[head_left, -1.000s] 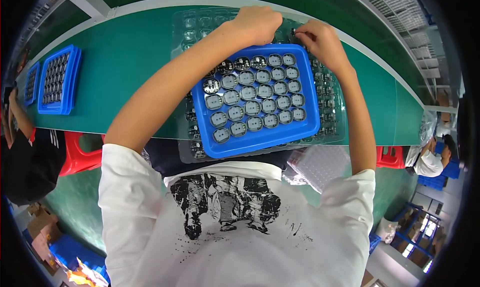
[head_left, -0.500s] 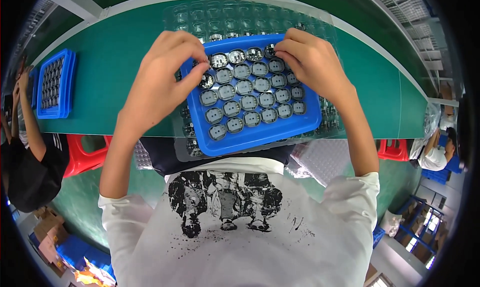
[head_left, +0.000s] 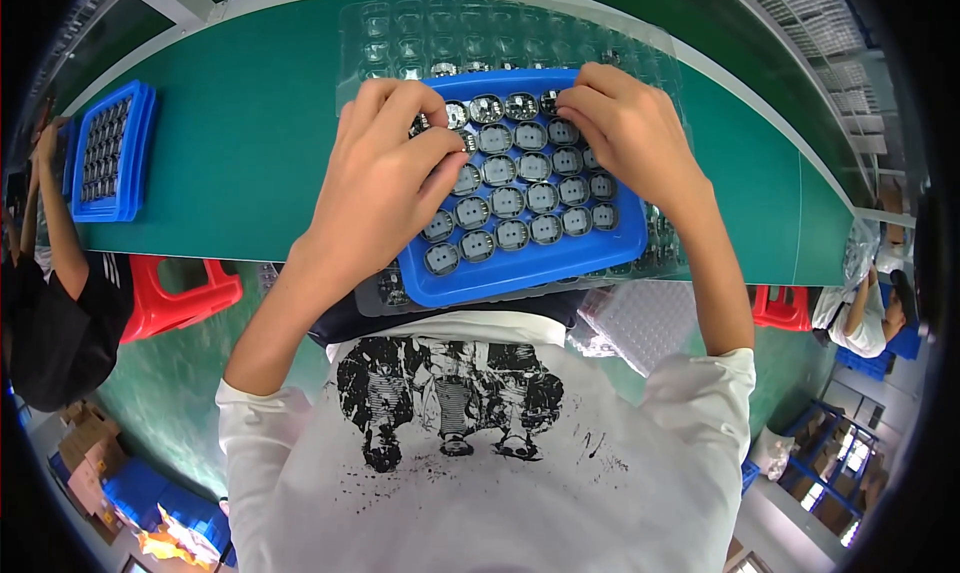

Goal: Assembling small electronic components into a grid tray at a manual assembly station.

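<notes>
Six modules, blue tray's nearest row | left grip, right grip: narrow, contents unclear

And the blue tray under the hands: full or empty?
Mostly full: the blue tray holds rows of rounded parts across most of its inside; the left hand hides some of its left side.

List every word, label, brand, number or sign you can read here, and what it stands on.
None can be read.
White T-shirt: black print; the scribble-like marks beside it form no legible word.
Rounded grey parts in the blue tray: any markings are too small.
Cardboard boxes: too small and blurred.
</notes>
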A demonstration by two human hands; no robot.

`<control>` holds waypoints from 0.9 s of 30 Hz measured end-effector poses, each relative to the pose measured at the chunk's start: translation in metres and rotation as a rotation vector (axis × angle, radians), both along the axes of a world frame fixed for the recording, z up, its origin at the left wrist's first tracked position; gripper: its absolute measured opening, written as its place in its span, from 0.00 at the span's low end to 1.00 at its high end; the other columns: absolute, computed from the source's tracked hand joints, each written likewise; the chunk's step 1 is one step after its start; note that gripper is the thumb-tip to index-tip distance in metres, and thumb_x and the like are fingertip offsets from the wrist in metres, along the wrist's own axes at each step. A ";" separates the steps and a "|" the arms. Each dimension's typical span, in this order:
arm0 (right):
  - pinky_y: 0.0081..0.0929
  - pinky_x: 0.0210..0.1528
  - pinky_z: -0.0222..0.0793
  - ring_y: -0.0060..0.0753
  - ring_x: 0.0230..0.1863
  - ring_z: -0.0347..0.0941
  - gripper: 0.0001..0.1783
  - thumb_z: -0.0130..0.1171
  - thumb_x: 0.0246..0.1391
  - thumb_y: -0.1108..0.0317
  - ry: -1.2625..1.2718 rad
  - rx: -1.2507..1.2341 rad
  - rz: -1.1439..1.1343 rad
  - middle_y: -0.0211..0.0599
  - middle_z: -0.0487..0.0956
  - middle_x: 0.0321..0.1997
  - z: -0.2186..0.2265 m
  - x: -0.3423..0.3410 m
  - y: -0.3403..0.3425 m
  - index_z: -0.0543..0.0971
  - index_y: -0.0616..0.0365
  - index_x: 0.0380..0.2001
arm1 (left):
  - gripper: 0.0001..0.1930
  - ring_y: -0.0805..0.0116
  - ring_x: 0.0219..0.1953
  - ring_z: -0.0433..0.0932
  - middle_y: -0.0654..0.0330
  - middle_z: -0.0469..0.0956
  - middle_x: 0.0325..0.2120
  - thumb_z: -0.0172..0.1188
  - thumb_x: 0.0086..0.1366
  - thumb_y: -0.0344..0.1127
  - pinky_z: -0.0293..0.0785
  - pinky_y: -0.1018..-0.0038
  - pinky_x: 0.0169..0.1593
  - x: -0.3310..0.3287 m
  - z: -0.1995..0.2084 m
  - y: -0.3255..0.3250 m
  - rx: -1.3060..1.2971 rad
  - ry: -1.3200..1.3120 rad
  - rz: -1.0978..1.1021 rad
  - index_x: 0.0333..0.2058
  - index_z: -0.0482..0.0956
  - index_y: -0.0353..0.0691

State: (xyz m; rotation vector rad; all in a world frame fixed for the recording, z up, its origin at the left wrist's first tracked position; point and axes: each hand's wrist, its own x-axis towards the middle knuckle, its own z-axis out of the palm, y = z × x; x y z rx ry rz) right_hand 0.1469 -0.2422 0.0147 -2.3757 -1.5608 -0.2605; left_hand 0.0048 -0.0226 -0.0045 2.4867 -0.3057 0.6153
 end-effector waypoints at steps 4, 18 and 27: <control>0.38 0.31 0.72 0.45 0.31 0.75 0.04 0.63 0.50 0.74 -0.030 0.066 0.015 0.38 0.75 0.31 0.000 0.001 -0.003 0.80 0.59 0.31 | 0.05 0.58 0.46 0.70 0.60 0.72 0.37 0.68 0.52 0.26 0.67 0.63 0.47 -0.002 0.000 -0.001 0.023 0.011 0.011 0.26 0.80 0.36; 0.37 0.32 0.72 0.43 0.31 0.75 0.06 0.64 0.47 0.75 -0.055 0.040 0.046 0.36 0.74 0.31 -0.004 0.006 -0.003 0.81 0.60 0.32 | 0.05 0.57 0.45 0.71 0.61 0.74 0.37 0.69 0.51 0.26 0.69 0.62 0.48 -0.001 -0.003 0.001 0.042 -0.009 0.030 0.28 0.82 0.36; 0.37 0.34 0.72 0.43 0.33 0.75 0.07 0.63 0.47 0.76 -0.071 0.059 0.040 0.36 0.75 0.32 -0.004 0.006 -0.002 0.81 0.61 0.32 | 0.05 0.57 0.46 0.71 0.61 0.74 0.37 0.69 0.52 0.26 0.71 0.62 0.47 0.000 -0.003 0.002 0.069 -0.011 0.030 0.29 0.83 0.36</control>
